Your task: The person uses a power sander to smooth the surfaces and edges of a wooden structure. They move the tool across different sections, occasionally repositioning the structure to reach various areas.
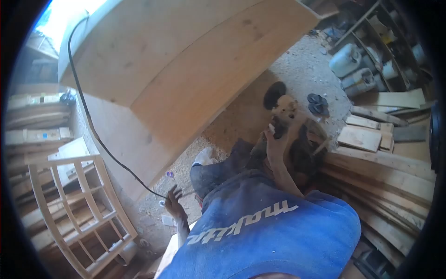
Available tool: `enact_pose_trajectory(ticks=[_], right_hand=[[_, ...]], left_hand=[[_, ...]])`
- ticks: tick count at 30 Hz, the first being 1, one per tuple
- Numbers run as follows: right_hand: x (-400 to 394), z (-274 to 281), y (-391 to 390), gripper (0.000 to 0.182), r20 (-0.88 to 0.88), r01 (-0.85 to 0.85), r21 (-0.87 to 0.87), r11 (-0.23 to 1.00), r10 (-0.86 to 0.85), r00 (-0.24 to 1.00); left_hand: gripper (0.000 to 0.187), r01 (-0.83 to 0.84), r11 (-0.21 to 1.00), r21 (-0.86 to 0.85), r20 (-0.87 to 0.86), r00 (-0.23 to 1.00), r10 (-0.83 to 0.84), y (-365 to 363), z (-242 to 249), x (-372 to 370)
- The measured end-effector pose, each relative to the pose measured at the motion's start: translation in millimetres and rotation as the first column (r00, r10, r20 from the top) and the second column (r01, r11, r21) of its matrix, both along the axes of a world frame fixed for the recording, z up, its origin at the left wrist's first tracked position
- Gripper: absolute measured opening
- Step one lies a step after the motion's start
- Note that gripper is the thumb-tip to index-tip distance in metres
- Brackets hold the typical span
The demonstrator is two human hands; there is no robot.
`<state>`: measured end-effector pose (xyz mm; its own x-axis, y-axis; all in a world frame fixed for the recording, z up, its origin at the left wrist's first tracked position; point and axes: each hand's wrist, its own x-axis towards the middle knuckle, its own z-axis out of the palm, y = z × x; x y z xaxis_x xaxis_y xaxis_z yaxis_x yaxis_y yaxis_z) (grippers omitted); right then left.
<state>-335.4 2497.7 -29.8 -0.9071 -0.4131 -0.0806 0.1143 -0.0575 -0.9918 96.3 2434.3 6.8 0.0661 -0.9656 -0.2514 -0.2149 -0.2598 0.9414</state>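
Observation:
My right hand is closed around the body of a dust-covered power tool that looks like an angle grinder, with a dark round disc at its far end. A black cord runs down across a large pale wooden piece and ends at my left hand. That hand holds the cord between thumb and fingers, some fingers stretched out. The wooden piece has a curved edge and stands just ahead of both hands. The grinder is to the right of its lower edge.
A wooden lattice frame leans at the left by stacked boards. On the right lie long planks and offcuts. Plastic jerrycans stand by a shelf, and dark sandals lie on the dusty floor.

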Motion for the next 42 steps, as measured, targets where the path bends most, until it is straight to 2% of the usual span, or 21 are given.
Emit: enact_pose_trajectory(ticks=[2,5,7,8,10,15,16,17,19,22,23,24,25,26,27,30,32,34,37,40,42], right_hand=[[1.2,-28.9,-8.3,0.044,-0.104,-0.003,-0.024,1.0,0.001,0.995],[3.0,-36.2,-29.3,0.049,-0.157,0.039,-0.152,0.988,-0.063,0.986],[2.4,-47.7,-39.0,0.054,-0.56,0.16,-0.025,0.987,-0.147,0.815],[5.9,-65.9,-40.0,0.054,-0.553,0.12,-0.029,0.992,-0.116,0.825],[11.0,-95.1,-53.5,0.063,-0.369,-0.084,-0.33,0.94,-0.047,0.928],[45.8,-126.7,-68.1,0.071,-0.457,-0.15,-0.339,0.929,-0.023,0.889],[55.7,-131.1,-72.2,0.072,-0.522,-0.173,-0.305,0.936,-0.012,0.853],[54.1,-136.2,-76.5,0.072,-0.524,-0.187,-0.323,0.928,-0.011,0.851],[62.6,-145.5,-80.2,0.075,-0.593,-0.312,-0.337,0.888,0.057,0.803],[80.2,-135.0,-83.1,0.078,-0.703,-0.348,-0.203,0.915,0.111,0.702],[89.3,-126.8,-83.9,0.078,-0.712,-0.351,-0.204,0.914,0.108,0.694],[100.3,-116.9,-86.7,0.074,-0.791,-0.311,-0.213,0.926,0.023,0.611],[110.1,-110.5,-89.7,0.069,-0.856,-0.269,-0.226,0.936,-0.059,0.513],[117.5,-108.4,-91.2,0.069,-0.861,-0.267,-0.229,0.936,-0.067,0.504],[124.6,-108.2,-91.7,0.075,-0.8,-0.344,-0.224,0.912,0.029,0.599],[135.9,-110.5,-100.7,0.081,-0.693,-0.422,-0.256,0.87,0.139,0.707],[142.5,-111.0,-98.8,0.082,-0.656,-0.437,-0.259,0.862,0.175,0.734],[151.6,-100.2,-97.7,0.081,-0.676,-0.458,-0.207,0.864,0.212,0.706],[157.1,-116.2,-105.3,0.087,-0.716,-0.543,-0.167,0.823,0.277,0.641],[170.1,-118.3,-104.2,0.088,-0.749,-0.583,-0.127,0.802,0.307,0.587],[192.1,-115.3,-109.8,0.089,-0.777,-0.614,-0.096,0.784,0.327,0.538]], left_hand=[[0.041,-0.003,0.992,-0.123,0.05,0.999,0.009,-14.6,-22.8,-19.5],[0.039,0.199,0.868,-0.455,0.233,0.967,-0.1,-32.8,-62.4,-28.4],[0.036,0.256,0.823,-0.507,0.302,0.947,-0.108,-39.7,-61.0,-42.7],[0.032,0.211,0.812,-0.545,0.221,0.97,-0.104,-44.1,-75.9,-44.5],[0.033,0.27,0.759,-0.593,0.247,0.958,-0.147,-54.1,-85.1,-46.1],[0.047,0.277,0.589,-0.76,0.095,0.942,-0.321,-62.2,-126.6,-47.5],[0.049,0.199,0.694,-0.692,-0.36,0.738,-0.57,-62.7,-138.6,-49.0],[0.052,0.196,0.782,-0.591,-0.716,0.32,-0.621,-64.2,-143.5,-55.6],[0.053,0.525,0.61,-0.594,-0.723,-0.015,-0.691,-78.1,-160.8,-48.7],[0.041,0.706,0.509,-0.492,-0.71,0.014,-0.705,-55.8,-130.8,-70.1],[0.046,0.763,0.49,-0.421,-0.422,0.314,-0.851,-47.8,-114.1,-80.8],[0.057,0.794,0.503,-0.341,-0.03,0.525,-0.85,-44.2,-103.1,-89.6],[0.057,0.791,0.497,-0.356,-0.028,0.522,-0.852,-43.1,-100.2,-94.1],[0.072,0.715,0.53,-0.456,0.089,0.629,-0.772,-40.8,-99.6,-97.4],[0.089,0.636,0.537,-0.554,0.189,0.724,-0.663,-38.0,-99.8,-99.5],[0.104,0.52,0.407,-0.751,0.297,0.817,-0.495,-29.4,-99.9,-102.7],[0.108,0.544,0.456,-0.704,0.275,0.801,-0.532,-27.1,-101.9,-106.7],[0.113,0.565,0.5,-0.657,0.253,0.789,-0.56,-26.9,-105.6,-111.0],[0.113,0.447,0.414,-0.793,0.197,0.831,-0.521,-28.2,-116.1,-118.2],[0.107,0.312,0.407,-0.858,0.153,0.914,-0.377,-26.9,-114.7,-118.0],[0.101,0.315,0.304,-0.899,0.225,0.928,-0.295,-23.5,-106.1,-109.7]])
